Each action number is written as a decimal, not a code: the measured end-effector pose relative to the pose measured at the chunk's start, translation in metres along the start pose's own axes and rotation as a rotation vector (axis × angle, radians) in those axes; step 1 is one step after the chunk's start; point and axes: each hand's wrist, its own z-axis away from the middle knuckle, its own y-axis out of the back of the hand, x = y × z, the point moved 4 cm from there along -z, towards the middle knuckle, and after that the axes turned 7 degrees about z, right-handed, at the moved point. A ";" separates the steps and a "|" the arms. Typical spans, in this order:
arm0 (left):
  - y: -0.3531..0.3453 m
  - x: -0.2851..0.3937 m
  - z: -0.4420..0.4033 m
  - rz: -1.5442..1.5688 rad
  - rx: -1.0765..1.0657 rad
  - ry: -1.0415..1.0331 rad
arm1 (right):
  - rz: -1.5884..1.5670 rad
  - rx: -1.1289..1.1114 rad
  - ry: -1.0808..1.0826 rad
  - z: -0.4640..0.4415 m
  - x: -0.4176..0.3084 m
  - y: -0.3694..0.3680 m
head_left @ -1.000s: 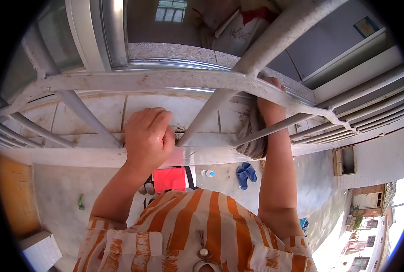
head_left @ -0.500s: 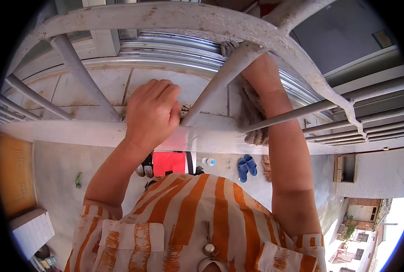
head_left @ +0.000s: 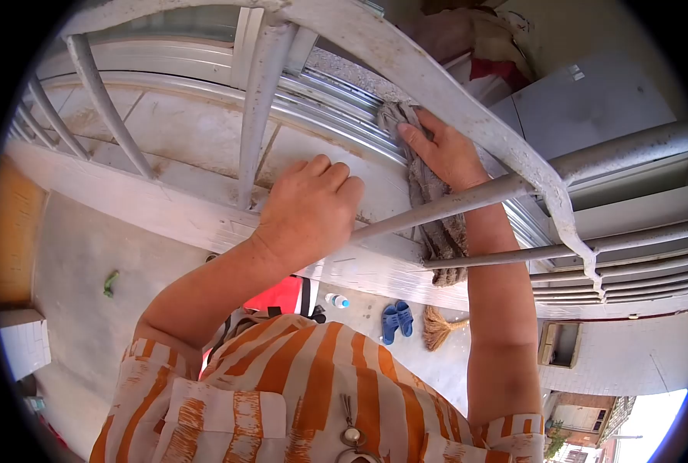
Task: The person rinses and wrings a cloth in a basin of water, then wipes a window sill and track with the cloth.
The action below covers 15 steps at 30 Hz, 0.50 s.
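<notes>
A wet-looking grey cloth (head_left: 436,208) lies across the metal window track (head_left: 336,116) and hangs down over the tiled sill (head_left: 182,131). My right hand (head_left: 448,150) reaches between the bars, with thumb and fingers closed on the cloth's upper end at the track. My left hand (head_left: 313,204) is curled into a fist on the sill's front edge. It lies beside the lower end of a slanted metal bar (head_left: 436,212). Its fingertips are tucked out of sight, so what they hold, if anything, is hidden.
A curved painted rail (head_left: 406,58) and several bars cross in front of the window. Below on the floor are a red and white bag (head_left: 274,297), a bottle (head_left: 336,300), blue sandals (head_left: 396,320) and a straw broom (head_left: 439,328).
The view has turned and shifted. My right hand, formerly partly behind a bar, now shows on the cloth at the track. My left hand remains curled at the sill edge.
</notes>
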 end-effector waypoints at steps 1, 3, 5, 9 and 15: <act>0.000 -0.001 0.001 0.005 0.002 0.004 | 0.106 -0.054 -0.066 -0.001 -0.002 0.004; 0.001 -0.003 0.001 0.009 0.010 0.007 | 0.128 0.047 -0.011 0.001 0.003 0.001; 0.002 -0.004 0.003 0.032 0.013 0.004 | 0.245 0.047 -0.102 0.005 0.014 0.003; 0.000 -0.004 0.003 0.048 0.039 0.012 | 0.212 -0.246 -0.417 0.012 0.070 0.007; -0.003 -0.002 0.002 -0.033 -0.008 -0.003 | -1.008 0.258 -0.421 -0.009 0.041 0.036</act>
